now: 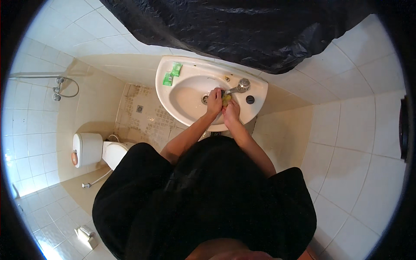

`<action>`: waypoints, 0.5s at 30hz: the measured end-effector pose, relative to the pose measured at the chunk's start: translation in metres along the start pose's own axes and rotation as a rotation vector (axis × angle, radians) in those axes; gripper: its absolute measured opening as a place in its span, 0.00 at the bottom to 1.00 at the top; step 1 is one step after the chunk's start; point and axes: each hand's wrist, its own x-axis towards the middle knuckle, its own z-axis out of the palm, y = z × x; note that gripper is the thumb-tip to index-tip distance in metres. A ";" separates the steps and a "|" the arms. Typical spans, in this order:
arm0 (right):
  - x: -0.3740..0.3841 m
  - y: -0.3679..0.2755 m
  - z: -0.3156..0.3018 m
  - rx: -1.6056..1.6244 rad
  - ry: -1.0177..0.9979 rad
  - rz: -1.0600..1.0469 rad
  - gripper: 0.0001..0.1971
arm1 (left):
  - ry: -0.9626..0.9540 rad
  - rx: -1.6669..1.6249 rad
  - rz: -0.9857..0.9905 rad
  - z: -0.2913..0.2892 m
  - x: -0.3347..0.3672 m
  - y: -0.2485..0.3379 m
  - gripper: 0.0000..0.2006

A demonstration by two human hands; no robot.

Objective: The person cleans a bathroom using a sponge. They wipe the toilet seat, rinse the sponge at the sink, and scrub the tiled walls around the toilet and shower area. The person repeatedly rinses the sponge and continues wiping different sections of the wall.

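Note:
Both my hands are together over the right side of the white sink (164,93), beneath the spout of the metal tap (243,85). Between them is a small yellow-green thing (226,100), partly covered by fingers; its kind cannot be made out. My left hand (213,103) closes on it from the left, with the fingers curled toward the tap. From the near right, my right hand (231,112) presses against the same thing, its fingers bent inward. Just left of the left hand, the drain (205,99) shows in part.
Two green packets (167,78) lie on the sink's left rim, and a round black piece (250,99) sits on its right rim. Black plastic sheeting (260,34) hangs beyond the sink. A toilet (89,149) and a shower hose (76,86) are at the left.

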 end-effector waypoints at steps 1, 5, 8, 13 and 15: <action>0.007 0.005 -0.005 0.027 -0.017 -0.011 0.14 | 0.020 0.021 0.027 -0.002 -0.001 0.011 0.20; -0.002 -0.003 0.002 0.045 0.012 0.014 0.14 | 0.249 0.143 0.069 -0.009 -0.003 0.021 0.16; -0.006 -0.004 0.007 0.093 0.029 0.011 0.14 | 0.355 -0.022 -0.022 -0.009 0.003 0.015 0.16; -0.005 -0.002 0.009 0.019 0.011 -0.055 0.13 | 0.287 -0.490 -0.302 -0.015 0.006 0.005 0.16; -0.009 -0.004 0.014 0.026 0.026 -0.040 0.13 | 0.345 -0.644 -0.416 -0.020 0.010 0.000 0.17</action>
